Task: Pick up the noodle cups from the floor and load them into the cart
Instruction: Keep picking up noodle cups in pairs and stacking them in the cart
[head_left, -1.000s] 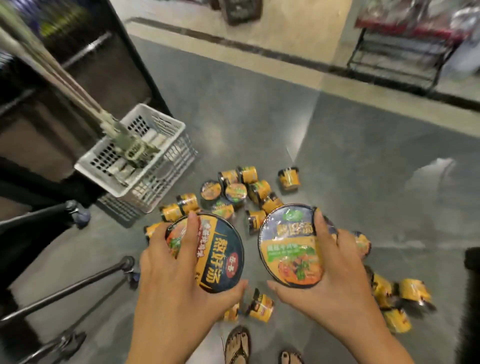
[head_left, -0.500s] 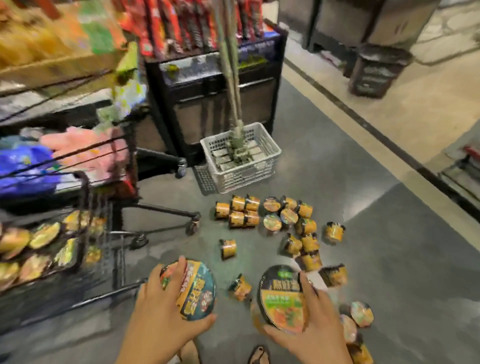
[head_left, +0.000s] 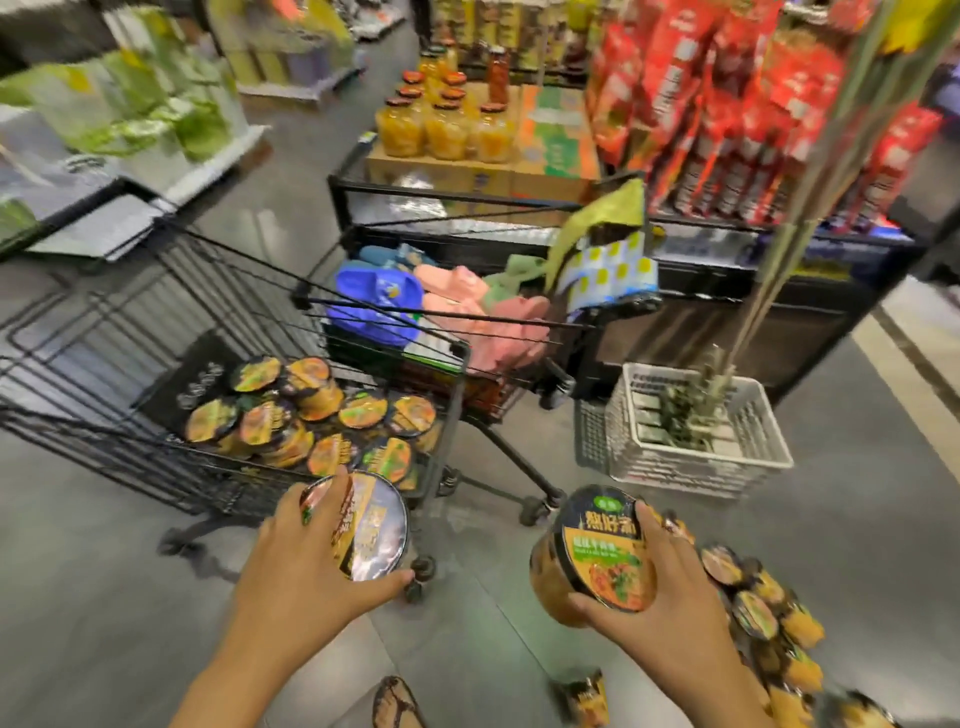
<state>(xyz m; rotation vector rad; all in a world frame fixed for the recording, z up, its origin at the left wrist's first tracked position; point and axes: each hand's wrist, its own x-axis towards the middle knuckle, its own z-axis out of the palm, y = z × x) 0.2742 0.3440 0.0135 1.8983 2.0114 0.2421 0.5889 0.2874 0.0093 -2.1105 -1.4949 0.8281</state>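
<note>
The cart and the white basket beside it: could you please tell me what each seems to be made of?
The cart looks like black-coated metal wire: thin straight rods in a grid. The white basket looks like matte moulded plastic, judging by its lattice walls.

— Any writing you can read?
— Only on the lid of the noodle cup (head_left: 605, 556) right of the cart (head_left: 104, 364): big yellow characters, "熬好汤". The small line on its green band is too fine.
— And the second noodle cup (head_left: 371, 530), just before the cart?
— Blurred.
</note>
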